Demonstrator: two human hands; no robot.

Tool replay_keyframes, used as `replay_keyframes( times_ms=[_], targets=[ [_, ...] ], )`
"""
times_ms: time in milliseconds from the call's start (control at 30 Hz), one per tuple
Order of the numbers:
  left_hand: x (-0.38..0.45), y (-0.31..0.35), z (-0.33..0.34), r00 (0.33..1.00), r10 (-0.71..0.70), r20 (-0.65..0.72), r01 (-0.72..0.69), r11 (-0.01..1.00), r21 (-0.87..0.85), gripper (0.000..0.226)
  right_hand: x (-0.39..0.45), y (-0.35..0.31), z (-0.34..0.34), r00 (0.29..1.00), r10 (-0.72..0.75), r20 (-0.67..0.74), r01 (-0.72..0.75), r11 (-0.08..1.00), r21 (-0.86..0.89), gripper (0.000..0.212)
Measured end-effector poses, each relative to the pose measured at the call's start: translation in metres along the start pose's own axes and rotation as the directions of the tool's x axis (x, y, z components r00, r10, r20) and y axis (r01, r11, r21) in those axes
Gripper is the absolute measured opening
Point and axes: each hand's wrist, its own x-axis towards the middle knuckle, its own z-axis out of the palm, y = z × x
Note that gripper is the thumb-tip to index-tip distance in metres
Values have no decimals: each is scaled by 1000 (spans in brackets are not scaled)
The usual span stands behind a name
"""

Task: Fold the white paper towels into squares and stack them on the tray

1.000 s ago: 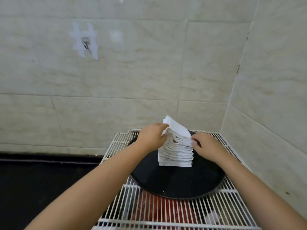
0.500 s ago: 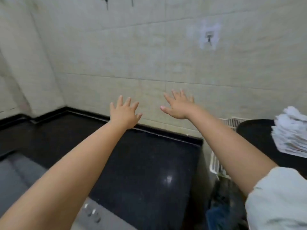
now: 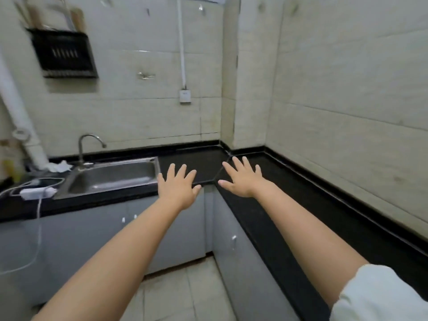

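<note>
Both arms stretch out in front of me over the corner of a black counter (image 3: 266, 216). My left hand (image 3: 177, 185) is spread flat with straight fingers and holds nothing. My right hand (image 3: 243, 179) is spread the same way, palm down, and is empty too. The stack of folded white paper towels and the black tray are out of view.
A steel sink (image 3: 111, 176) with a tap (image 3: 89, 147) lies to the left. A white power strip (image 3: 38, 193) with cables rests on the counter's left end. Crumpled white paper (image 3: 60, 166) lies behind the sink. Grey cabinets (image 3: 76, 239) stand below, tiled walls behind.
Both hands let go of the towel stack on the tray and now hang spread and empty. The view has swung left, away from the tray, to the sink corner.
</note>
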Motion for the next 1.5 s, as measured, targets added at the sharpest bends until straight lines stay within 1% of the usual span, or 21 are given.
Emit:
replay_keyframes(
  times_ms=[133,233,433,567,667,833,933,1067,1133,1233,1333,1500],
  targets=[
    [75,-89,10,988,-157,8,157,987,-14,53,125,-65,6,988,-153,31,152,988,19,64],
    [120,-159,12,963,-267,12,268,964,-6,53,208,-123,2,954,-295,52,295,955,15,62],
    [169,-308,27,862,-505,27,505,863,6,52,334,-260,14,830,-544,123,551,834,-30,62],
    [189,-402,51,793,-609,22,609,793,32,50,405,-341,41,753,-631,186,647,761,-36,62],
    [209,-467,67,764,-644,38,643,765,36,49,456,-397,63,734,-643,221,663,749,-22,62],
    [250,-563,107,757,-642,124,646,763,7,51,536,-487,98,717,-632,296,656,754,22,62],
    [275,-611,129,748,-640,178,652,758,-16,51,584,-529,120,710,-626,322,649,759,47,61],
    [311,-663,155,732,-642,227,666,745,-40,51,655,-573,153,721,-616,317,634,771,56,57],
    [331,-690,167,722,-639,264,672,739,-50,52,693,-599,171,729,-607,318,619,782,74,50],
    [363,-733,183,700,-664,262,698,714,-53,52,748,-642,195,747,-590,308,595,799,88,41],
    [393,-773,201,673,-683,285,724,688,-60,52,798,-681,222,762,-592,262,589,802,100,40],
    [446,-835,238,655,-669,351,725,687,-44,51,865,-732,272,799,-553,237,555,829,64,40]
  ],
)
